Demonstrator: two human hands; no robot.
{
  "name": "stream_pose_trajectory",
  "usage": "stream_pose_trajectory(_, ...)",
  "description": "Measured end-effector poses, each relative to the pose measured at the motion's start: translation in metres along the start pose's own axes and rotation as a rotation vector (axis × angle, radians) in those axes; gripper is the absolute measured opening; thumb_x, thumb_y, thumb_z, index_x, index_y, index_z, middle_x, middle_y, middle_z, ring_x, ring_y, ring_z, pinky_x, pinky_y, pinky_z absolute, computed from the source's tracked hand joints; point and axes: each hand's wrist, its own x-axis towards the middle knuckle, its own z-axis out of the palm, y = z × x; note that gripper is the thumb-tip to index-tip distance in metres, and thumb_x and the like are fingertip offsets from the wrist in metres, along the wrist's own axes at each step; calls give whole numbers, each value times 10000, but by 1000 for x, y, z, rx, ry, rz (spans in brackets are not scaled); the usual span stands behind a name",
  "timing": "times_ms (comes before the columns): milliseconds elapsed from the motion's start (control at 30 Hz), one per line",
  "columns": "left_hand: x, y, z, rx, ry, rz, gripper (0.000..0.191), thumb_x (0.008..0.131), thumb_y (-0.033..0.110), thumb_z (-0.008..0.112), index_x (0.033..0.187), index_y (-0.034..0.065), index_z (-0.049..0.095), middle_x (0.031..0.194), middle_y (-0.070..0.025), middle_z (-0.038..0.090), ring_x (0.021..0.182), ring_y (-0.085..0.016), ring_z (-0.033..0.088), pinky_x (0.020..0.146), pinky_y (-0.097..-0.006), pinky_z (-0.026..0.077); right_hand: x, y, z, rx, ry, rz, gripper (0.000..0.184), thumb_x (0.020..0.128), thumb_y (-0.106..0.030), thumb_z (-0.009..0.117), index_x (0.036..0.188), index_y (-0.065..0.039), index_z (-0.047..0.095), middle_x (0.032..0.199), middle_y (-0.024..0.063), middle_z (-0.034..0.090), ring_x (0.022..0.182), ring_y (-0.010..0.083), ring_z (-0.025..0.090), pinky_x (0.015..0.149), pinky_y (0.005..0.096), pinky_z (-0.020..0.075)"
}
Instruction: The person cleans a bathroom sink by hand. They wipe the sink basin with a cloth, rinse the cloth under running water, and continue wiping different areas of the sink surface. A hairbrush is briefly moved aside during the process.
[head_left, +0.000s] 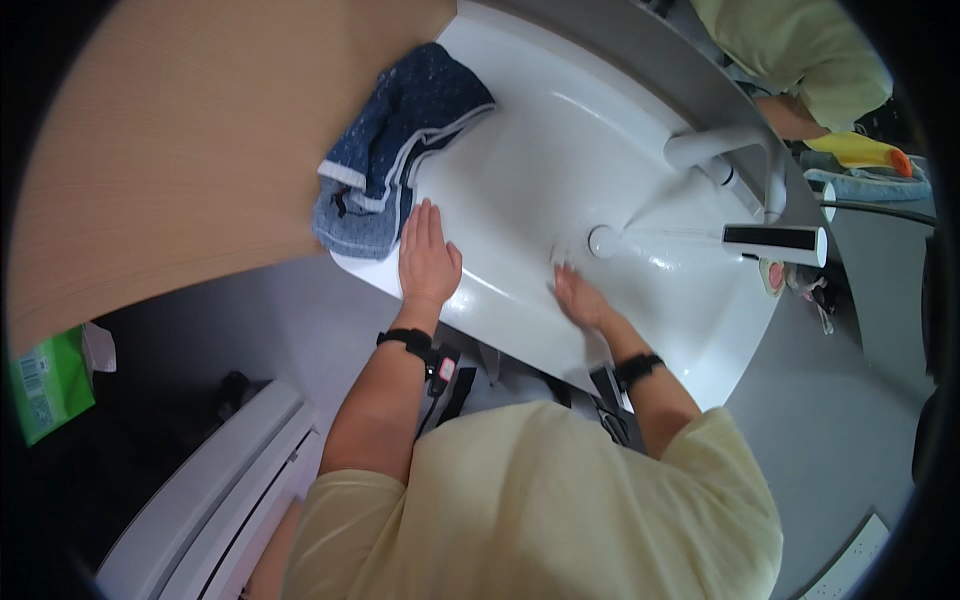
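Note:
My left hand (430, 255) lies flat with nothing in it on the near rim of a white washbasin (510, 172). Its fingertips are at the edge of a folded blue cloth (409, 142) with white trim, draped over the basin's left end. Lower in the bowl, my right hand (581, 296) is empty and slightly blurred, just short of the round white drain stopper (602, 241). Some water (561, 253) splashes at its fingertips. From the white tap (776, 244) on the right, a thin stream runs towards the stopper.
A wooden surface (187, 142) adjoins the basin on the left. Beyond the basin, a mirror (795, 45) reflects a yellow sleeve. A green packet (52, 382) and a white lidded unit (210, 487) stand at lower left. Black straps with small devices circle both wrists.

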Motion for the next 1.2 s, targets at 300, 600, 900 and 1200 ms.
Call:
stream_pose_trajectory(300, 3, 0, 1, 17, 16, 8, 565, 814, 126, 524, 1330, -61, 390, 1426, -214, 370, 1345, -351, 324, 1142, -436, 224, 73, -39, 9, 2, 79, -362, 654, 1004, -443, 228, 1458, 27, 213, 1528, 255, 144, 1430, 388, 97, 1175, 438, 96)
stream_pose_trajectory(600, 3, -2, 1, -7, -1, -4, 575, 808, 126, 520, 1335, -61, 384, 1428, -212, 371, 1345, -354, 329, 1137, -435, 231, 161, -37, -47, -447, 675, 126, 682, 991, -429, 331, 1446, 65, 210, 1546, 234, 87, 1421, 423, 80, 1172, 437, 64)
stream_pose_trajectory(900, 5, -2, -1, -30, 15, 13, 563, 805, 121, 528, 1320, -66, 395, 1423, -215, 375, 1342, -351, 335, 1135, -438, 238, 163, -55, -48, -401, 659, 72, 729, 984, -460, 326, 1412, 120, 217, 1526, 285, 50, 1412, 451, 58, 1165, 455, 112)
stream_pose_trajectory(1200, 4, -1, -1, -19, -2, 8, 562, 809, 125, 530, 1322, -61, 398, 1432, -208, 368, 1358, -350, 313, 1138, -435, 232, 172, -58, -55, -281, 665, 150, 626, 982, -424, 382, 1406, 34, 345, 1546, 160, 165, 1422, 367, 132, 1154, 407, 184)
